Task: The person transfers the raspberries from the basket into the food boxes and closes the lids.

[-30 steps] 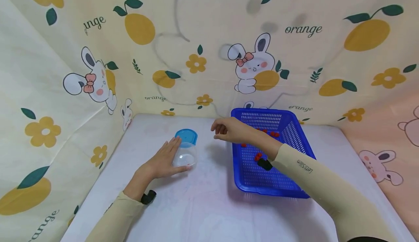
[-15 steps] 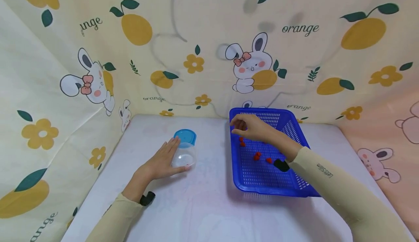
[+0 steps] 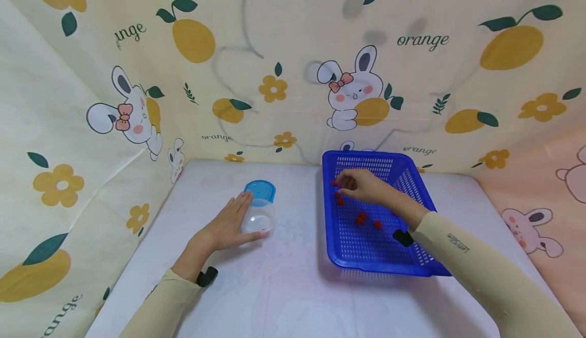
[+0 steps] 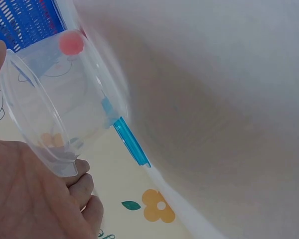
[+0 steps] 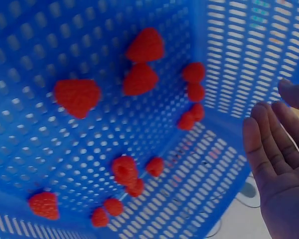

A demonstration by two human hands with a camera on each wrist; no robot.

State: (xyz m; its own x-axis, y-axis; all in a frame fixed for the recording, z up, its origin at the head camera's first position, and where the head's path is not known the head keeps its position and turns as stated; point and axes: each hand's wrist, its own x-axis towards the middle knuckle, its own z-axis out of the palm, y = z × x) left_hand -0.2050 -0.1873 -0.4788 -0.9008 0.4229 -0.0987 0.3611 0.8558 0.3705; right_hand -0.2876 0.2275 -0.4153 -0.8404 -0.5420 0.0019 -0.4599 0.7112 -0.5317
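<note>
My left hand (image 3: 226, 224) grips a clear plastic jar (image 3: 259, 219) from its left side, thumb in front and fingers behind. The jar stands on the table, its wide rim (image 4: 37, 107) close to the palm in the left wrist view. Just behind it lies a blue lid (image 3: 260, 190). My right hand (image 3: 364, 186) hovers over the left back part of a blue plastic basket (image 3: 366, 268), fingers loosely bent with nothing seen between them. Several red raspberries are scattered on the basket floor, among them one raspberry (image 5: 77, 97) lying apart and a pair with this raspberry (image 5: 145, 46).
The white table (image 3: 284, 287) runs back to a patterned cloth wall (image 3: 293, 73), with more cloth at both sides. The basket's slotted walls rise around the raspberries. A strip of table separates jar and basket.
My right hand has moved right from beside the basket to over it, then lowered into it. The left hand, the jar and the lid stay in place.
</note>
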